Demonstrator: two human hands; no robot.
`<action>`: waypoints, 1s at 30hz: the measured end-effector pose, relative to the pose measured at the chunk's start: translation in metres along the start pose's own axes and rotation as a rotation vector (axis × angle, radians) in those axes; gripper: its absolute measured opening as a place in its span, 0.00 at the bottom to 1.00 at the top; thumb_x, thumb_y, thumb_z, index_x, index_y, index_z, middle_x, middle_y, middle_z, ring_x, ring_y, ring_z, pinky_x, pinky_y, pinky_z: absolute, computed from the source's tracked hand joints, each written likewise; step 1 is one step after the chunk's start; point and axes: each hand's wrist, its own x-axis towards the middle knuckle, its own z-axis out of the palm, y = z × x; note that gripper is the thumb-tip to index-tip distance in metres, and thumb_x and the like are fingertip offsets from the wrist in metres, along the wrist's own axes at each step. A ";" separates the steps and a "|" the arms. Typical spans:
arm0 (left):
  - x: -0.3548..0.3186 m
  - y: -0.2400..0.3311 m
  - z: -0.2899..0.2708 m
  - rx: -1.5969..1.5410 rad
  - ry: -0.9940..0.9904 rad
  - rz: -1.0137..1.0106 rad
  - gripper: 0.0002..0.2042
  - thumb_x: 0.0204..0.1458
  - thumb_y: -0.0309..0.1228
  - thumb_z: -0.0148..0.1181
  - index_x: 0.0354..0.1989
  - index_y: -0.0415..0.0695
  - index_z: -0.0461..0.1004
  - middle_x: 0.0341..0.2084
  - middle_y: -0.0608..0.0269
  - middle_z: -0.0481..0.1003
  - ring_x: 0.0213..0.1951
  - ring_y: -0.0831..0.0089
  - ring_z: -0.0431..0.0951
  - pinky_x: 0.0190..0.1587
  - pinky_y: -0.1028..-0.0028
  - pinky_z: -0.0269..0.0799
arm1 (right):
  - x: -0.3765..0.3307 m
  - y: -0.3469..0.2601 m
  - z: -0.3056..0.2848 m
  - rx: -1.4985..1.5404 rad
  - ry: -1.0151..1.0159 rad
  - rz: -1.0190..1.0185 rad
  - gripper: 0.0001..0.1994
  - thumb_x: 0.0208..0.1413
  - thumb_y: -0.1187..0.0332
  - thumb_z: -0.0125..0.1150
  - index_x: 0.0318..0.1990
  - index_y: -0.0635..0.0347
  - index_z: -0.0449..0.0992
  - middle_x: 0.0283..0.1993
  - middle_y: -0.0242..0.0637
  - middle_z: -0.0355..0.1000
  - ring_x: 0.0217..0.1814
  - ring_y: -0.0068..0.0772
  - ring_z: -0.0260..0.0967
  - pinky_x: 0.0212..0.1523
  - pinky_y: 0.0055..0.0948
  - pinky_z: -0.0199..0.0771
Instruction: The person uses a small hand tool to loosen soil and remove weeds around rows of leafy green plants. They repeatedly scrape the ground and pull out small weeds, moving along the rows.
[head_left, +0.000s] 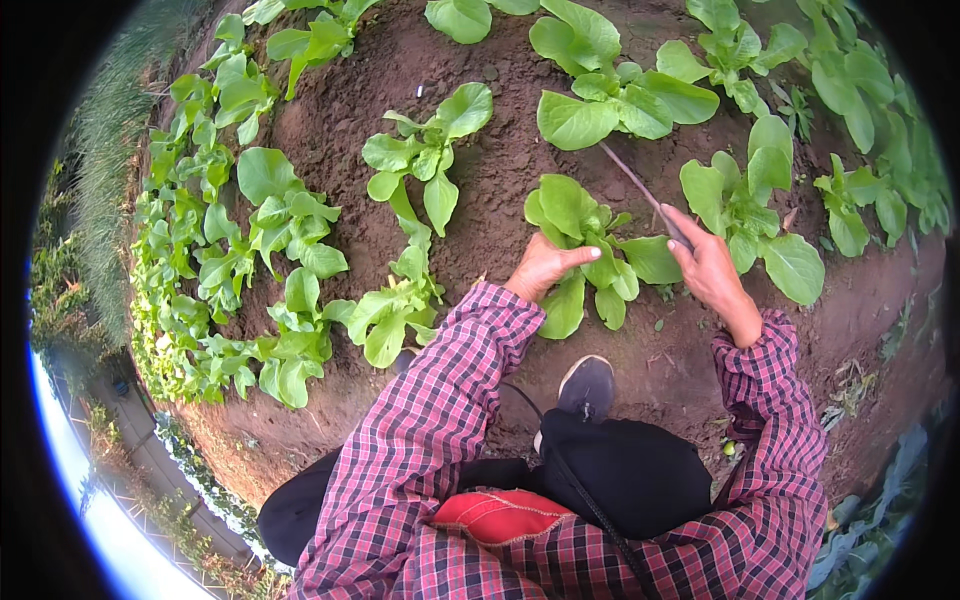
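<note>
A leafy green lettuce plant [612,275] grows from the brown soil in front of me. My left hand [545,266] rests at its left side, thumb stretched out over the leaves, the other fingers largely hidden by the foliage. To the right, my right hand [708,272] is closed round a thin, dark, rod-like tool [634,180]. The tool slants up and left toward a larger lettuce plant [640,108], whose leaves cover its far end, so its tip does not show. Another lettuce plant [752,215] stands just right of my right hand.
Several more lettuce plants [425,155] grow across the bed, with a dense row [200,270] along the left. Bare soil [500,190] lies between them. My dark shoe [590,385] stands at the bed's near side. Tall grass [110,190] borders the far left.
</note>
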 end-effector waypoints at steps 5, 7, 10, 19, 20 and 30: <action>-0.023 -0.025 0.028 1.199 0.014 0.349 0.40 0.34 0.40 0.68 0.60 0.46 0.57 0.57 0.49 0.55 0.60 0.47 0.53 0.60 0.54 0.52 | -0.002 -0.039 0.010 -0.040 -0.120 0.043 0.24 0.51 0.75 0.51 0.58 0.53 0.62 0.44 0.55 0.70 0.46 0.55 0.68 0.46 0.42 0.69; -0.034 -0.034 0.035 1.347 0.076 0.379 0.39 0.35 0.41 0.67 0.59 0.45 0.57 0.58 0.49 0.54 0.61 0.48 0.51 0.60 0.51 0.50 | -0.003 -0.056 0.031 -0.006 -0.080 0.018 0.25 0.51 0.75 0.50 0.59 0.55 0.61 0.44 0.57 0.70 0.45 0.56 0.69 0.44 0.44 0.69; -0.049 -0.053 0.041 1.469 0.046 0.450 0.36 0.38 0.41 0.64 0.58 0.44 0.60 0.58 0.49 0.54 0.63 0.49 0.48 0.61 0.47 0.45 | -0.010 -0.045 0.075 -0.098 -0.014 -0.036 0.26 0.52 0.72 0.51 0.61 0.53 0.58 0.36 0.56 0.71 0.37 0.58 0.70 0.39 0.46 0.69; -0.146 -0.070 -0.010 1.388 -0.404 0.733 0.28 0.43 0.43 0.61 0.52 0.42 0.65 0.52 0.51 0.62 0.61 0.55 0.55 0.60 0.49 0.49 | -0.150 -0.045 0.112 -0.308 -0.251 0.088 0.28 0.52 0.71 0.51 0.63 0.46 0.56 0.30 0.51 0.67 0.25 0.55 0.69 0.26 0.47 0.70; -0.144 -0.070 -0.015 1.353 -0.388 0.736 0.28 0.43 0.42 0.61 0.52 0.42 0.65 0.51 0.51 0.63 0.60 0.55 0.57 0.60 0.50 0.50 | -0.151 -0.044 0.109 -0.288 -0.252 0.089 0.28 0.52 0.71 0.52 0.63 0.46 0.56 0.30 0.51 0.67 0.25 0.55 0.69 0.27 0.47 0.70; -0.098 -0.012 -0.036 1.227 0.086 0.845 0.24 0.37 0.33 0.66 0.43 0.42 0.65 0.40 0.53 0.63 0.44 0.53 0.65 0.47 0.58 0.62 | -0.021 -0.065 0.055 -0.150 -0.104 -0.076 0.25 0.53 0.70 0.51 0.61 0.49 0.58 0.30 0.53 0.70 0.31 0.56 0.70 0.33 0.47 0.70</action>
